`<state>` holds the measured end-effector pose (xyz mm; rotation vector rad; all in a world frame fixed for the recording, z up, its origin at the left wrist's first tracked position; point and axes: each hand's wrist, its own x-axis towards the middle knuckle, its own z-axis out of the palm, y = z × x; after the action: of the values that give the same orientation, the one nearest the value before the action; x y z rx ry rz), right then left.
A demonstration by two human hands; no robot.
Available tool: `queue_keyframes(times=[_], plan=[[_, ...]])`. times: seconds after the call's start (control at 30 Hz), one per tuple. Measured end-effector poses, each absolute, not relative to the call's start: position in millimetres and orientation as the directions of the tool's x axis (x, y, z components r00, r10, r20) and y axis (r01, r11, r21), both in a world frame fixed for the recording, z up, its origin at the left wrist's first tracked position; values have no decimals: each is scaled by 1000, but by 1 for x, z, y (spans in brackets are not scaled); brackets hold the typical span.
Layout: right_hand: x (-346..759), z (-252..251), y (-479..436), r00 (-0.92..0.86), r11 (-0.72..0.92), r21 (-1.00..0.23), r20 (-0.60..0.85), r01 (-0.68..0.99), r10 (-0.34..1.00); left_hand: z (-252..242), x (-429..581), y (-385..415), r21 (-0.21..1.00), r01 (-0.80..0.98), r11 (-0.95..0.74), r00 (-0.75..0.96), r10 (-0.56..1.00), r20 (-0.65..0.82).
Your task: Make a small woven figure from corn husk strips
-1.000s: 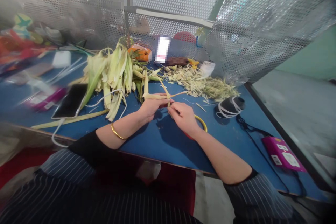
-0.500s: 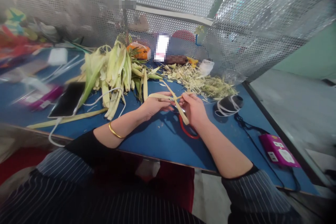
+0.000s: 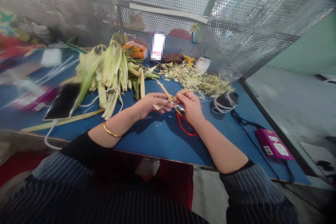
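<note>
Pale strips of corn husk (image 3: 164, 89) cross one another between my two hands, above the blue table. My left hand (image 3: 154, 105) has its fingers closed on the strips near the crossing, and one folded end hangs below them. With thumb and fingertips my right hand (image 3: 189, 106) pinches a strip on the other side of the crossing. Red-handled scissors (image 3: 183, 129) lie on the table just under my right hand, partly covered by it. A big bundle of husks (image 3: 111, 66) lies beyond my left forearm.
Husk scraps (image 3: 194, 75) are heaped at the back. A dark spool of white cord (image 3: 225, 102) stands right, near a purple power strip (image 3: 273, 143) with black cable. Left are a phone (image 3: 63, 100) and its white cable. A perforated screen (image 3: 168, 17) borders the back.
The husk strip's lower end, which pointed toward me, has swung in under my right hand. The left-hand strip is folded lower. The whole view has shifted slightly.
</note>
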<state>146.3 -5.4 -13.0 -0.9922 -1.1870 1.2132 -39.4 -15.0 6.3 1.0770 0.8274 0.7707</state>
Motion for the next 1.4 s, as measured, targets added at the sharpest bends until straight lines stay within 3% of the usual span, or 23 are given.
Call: queue_keyframes(times=[0.2, 0.3, 0.4, 0.6, 0.83, 0.93, 1.0, 1.03, 1.1, 1.17, 1.23, 1.3, 1.4], plan=[[150, -6, -8, -63, 169, -975, 180, -144, 982, 17, -45, -15, 997, 12, 73, 596, 801, -66], [148, -7, -9, -83, 197, -971, 209, -133, 974, 17, -42, -16, 997, -14, 82, 577, 815, -59], [145, -11, -10, -101, 167, -977, 181, -132, 978, 10, -34, -18, 995, -15, 98, 435, 897, -82], [142, -16, -11, -120, 81, -975, 107, -207, 987, -4, -21, -23, 943, -144, 301, 332, 912, -241], [148, -18, -3, 14, 69, -986, 67, -154, 998, -3, -21, -22, 971, -70, 227, 266, 943, -201], [152, -19, 0, 102, 87, -996, 86, -5, 991, -4, -21, -20, 971, -64, 231, 240, 948, -210], [155, -15, -2, 184, 243, -933, 297, 266, 937, -4, -21, -21, 971, -32, 237, 246, 943, -222], [155, -11, -5, 176, 331, -843, 436, 425, 883, -3, -21, -22, 972, -12, 234, 257, 940, -223], [154, -3, -11, 10, 453, -609, 603, 651, 798, -3, -21, -25, 976, 38, 214, 314, 925, -215], [150, 3, -17, -217, 522, -513, 540, 682, 813, -3, -20, -29, 976, 111, 186, 403, 890, -215], [145, 4, -21, -321, 511, -580, 404, 634, 856, -5, -18, -33, 969, 192, 156, 484, 844, -232], [142, 3, -22, -293, 438, -699, 326, 565, 899, -7, -15, -35, 957, 254, 137, 515, 819, -254], [141, 2, -24, -161, 383, -812, 349, 440, 923, -8, -13, -32, 954, 253, 162, 450, 853, -265]])
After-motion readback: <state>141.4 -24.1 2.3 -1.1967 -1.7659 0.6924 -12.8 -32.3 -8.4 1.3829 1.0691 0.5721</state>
